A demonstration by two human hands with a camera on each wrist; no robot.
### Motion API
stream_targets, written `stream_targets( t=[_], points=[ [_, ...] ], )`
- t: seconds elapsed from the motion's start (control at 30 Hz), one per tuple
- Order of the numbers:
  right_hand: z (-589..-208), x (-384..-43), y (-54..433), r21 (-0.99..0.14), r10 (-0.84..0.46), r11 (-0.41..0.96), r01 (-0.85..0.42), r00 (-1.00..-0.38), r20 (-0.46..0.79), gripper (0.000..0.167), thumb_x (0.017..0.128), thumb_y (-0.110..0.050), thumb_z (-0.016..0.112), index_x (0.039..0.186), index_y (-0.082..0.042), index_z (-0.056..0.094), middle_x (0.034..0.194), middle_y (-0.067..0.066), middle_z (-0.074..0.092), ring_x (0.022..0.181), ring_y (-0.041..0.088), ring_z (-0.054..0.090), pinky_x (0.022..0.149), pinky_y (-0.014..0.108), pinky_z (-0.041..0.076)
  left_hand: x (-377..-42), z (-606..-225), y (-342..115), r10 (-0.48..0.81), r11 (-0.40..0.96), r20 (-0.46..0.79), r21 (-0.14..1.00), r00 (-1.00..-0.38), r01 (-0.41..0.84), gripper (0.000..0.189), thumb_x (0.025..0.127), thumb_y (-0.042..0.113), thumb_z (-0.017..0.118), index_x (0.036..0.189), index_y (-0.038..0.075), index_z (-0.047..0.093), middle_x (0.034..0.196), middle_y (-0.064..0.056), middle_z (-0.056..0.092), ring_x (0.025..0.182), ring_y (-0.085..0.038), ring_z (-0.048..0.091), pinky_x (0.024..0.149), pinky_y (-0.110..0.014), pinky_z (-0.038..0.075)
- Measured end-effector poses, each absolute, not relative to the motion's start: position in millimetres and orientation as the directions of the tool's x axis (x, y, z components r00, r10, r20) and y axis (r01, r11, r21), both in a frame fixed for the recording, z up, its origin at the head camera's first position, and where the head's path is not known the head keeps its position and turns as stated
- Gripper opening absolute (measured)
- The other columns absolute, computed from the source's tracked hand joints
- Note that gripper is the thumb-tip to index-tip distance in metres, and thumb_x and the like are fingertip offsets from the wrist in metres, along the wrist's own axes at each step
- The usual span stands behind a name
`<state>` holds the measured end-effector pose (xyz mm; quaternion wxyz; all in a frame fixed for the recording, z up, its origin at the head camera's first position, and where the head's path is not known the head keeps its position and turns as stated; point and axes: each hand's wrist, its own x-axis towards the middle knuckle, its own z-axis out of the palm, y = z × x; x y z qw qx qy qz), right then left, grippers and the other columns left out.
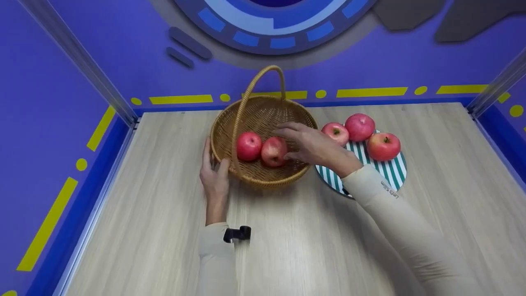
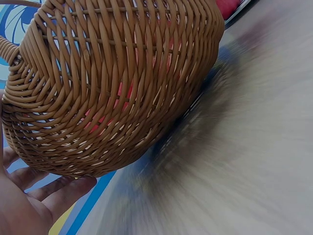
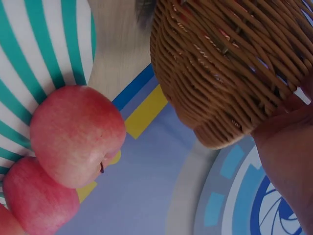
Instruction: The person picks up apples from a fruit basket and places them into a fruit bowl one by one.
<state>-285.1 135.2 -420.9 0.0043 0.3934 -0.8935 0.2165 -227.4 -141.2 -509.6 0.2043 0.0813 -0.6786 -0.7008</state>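
A brown wicker basket (image 1: 271,182) with a tall arched handle stands tilted toward me, with two red apples inside: a left apple (image 1: 249,146) and a right apple (image 1: 274,151). My left hand (image 1: 214,179) holds the basket's left side; in the left wrist view its fingers (image 2: 68,193) lie against the woven wall. Over the basket's right rim reaches my right hand (image 1: 314,144), fingers spread beside the right apple and not closed round it. In the right wrist view, the basket wall (image 3: 220,78) hides most of that hand's fingers.
Right of the basket lies a green-and-white striped plate (image 1: 328,176) with three apples at its far side: a near apple (image 1: 384,146), a far apple (image 1: 360,127) and a left apple (image 1: 333,132). A blue wall (image 1: 135,61) borders the wooden table (image 1: 279,246) behind the basket.
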Motion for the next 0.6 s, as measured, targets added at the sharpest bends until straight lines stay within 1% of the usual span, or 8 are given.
stream_targets(
  t=[0.1, 0.23, 0.4, 0.6],
  points=[
    [-422, -287, 131, -0.375, -0.709, 0.609, -0.699, -0.692, 0.138, 0.065, 0.091, -0.018, 0.086, 0.150, -0.007, 0.060, 0.154, 0.016, 0.054, 0.143, 0.034, 0.048, 0.113, 0.052, 0.046, -227, -509, -141, -0.396, -0.006, 0.162, 0.984, -0.904, 0.179, 0.083, 0.087, 0.008, 0.060, 0.166, 0.019, 0.040, 0.167, -0.007, 0.039, 0.146, -0.024, 0.045, 0.117, -0.039, 0.041],
    [-422, -290, 128, -0.371, -0.717, 0.620, -0.691, -0.691, 0.089, 0.065, 0.092, -0.018, 0.085, 0.151, -0.009, 0.060, 0.155, 0.015, 0.053, 0.144, 0.034, 0.048, 0.114, 0.052, 0.045, -226, -508, -140, -0.397, -0.001, 0.164, 0.984, -0.903, 0.179, 0.082, 0.087, 0.009, 0.061, 0.166, 0.022, 0.041, 0.167, -0.007, 0.040, 0.146, -0.024, 0.046, 0.117, -0.039, 0.041],
    [-424, -294, 124, -0.373, -0.746, 0.599, -0.709, -0.663, 0.064, 0.063, 0.092, -0.016, 0.085, 0.150, -0.009, 0.061, 0.153, 0.016, 0.054, 0.143, 0.035, 0.050, 0.115, 0.051, 0.043, -226, -508, -140, -0.400, 0.019, 0.164, 0.985, -0.902, 0.171, 0.082, 0.087, 0.010, 0.061, 0.166, 0.022, 0.041, 0.166, -0.006, 0.041, 0.146, -0.022, 0.045, 0.118, -0.039, 0.039],
    [-429, -299, 120, -0.375, -0.765, 0.590, -0.715, -0.644, 0.024, 0.060, 0.090, -0.013, 0.085, 0.147, -0.012, 0.064, 0.150, 0.017, 0.056, 0.136, 0.037, 0.055, 0.112, 0.053, 0.046, -226, -507, -139, -0.389, 0.037, 0.182, 0.983, -0.903, 0.182, 0.081, 0.089, 0.009, 0.060, 0.166, 0.021, 0.040, 0.166, -0.004, 0.041, 0.145, -0.021, 0.046, 0.116, -0.038, 0.042]
  ],
)
